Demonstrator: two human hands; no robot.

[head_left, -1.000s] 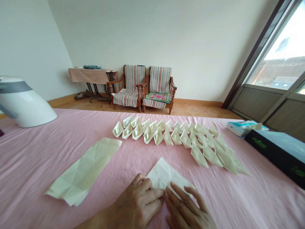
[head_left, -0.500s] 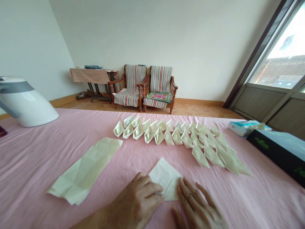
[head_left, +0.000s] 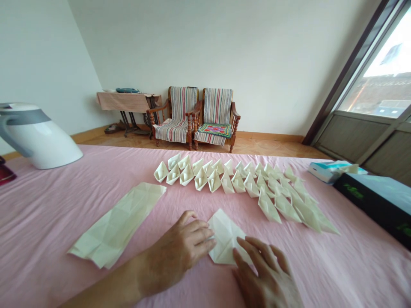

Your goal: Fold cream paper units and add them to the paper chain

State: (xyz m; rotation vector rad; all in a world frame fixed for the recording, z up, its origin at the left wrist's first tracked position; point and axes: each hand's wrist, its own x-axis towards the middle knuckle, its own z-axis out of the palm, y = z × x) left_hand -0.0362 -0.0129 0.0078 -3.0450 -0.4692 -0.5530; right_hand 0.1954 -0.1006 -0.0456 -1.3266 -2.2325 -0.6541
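A folded sheet of pale paper (head_left: 226,239) lies flat on the pink cloth in front of me, with creases meeting near its middle. My left hand (head_left: 181,248) rests at its left edge, fingers stretched out and slightly bent, the fingertips at the paper. Across the lower right of the sheet lie the spread fingers of my right hand (head_left: 266,271). Beyond it stand several rows of folded paper boats (head_left: 213,181), running from the middle to the right. To the left is a stack of creased paper sheets (head_left: 117,224).
At the table's left stands a white and grey jug (head_left: 54,143), beside a dark red object (head_left: 6,173) cut off by the frame. On the right are a tissue box (head_left: 324,170) and a black box (head_left: 369,201). Two wooden armchairs (head_left: 236,113) stand by the wall.
My left hand has drawn back left to the sheet's edge, and its fingers have straightened. My right hand's fingers have spread. The sheet's lower left corner now looks folded in.
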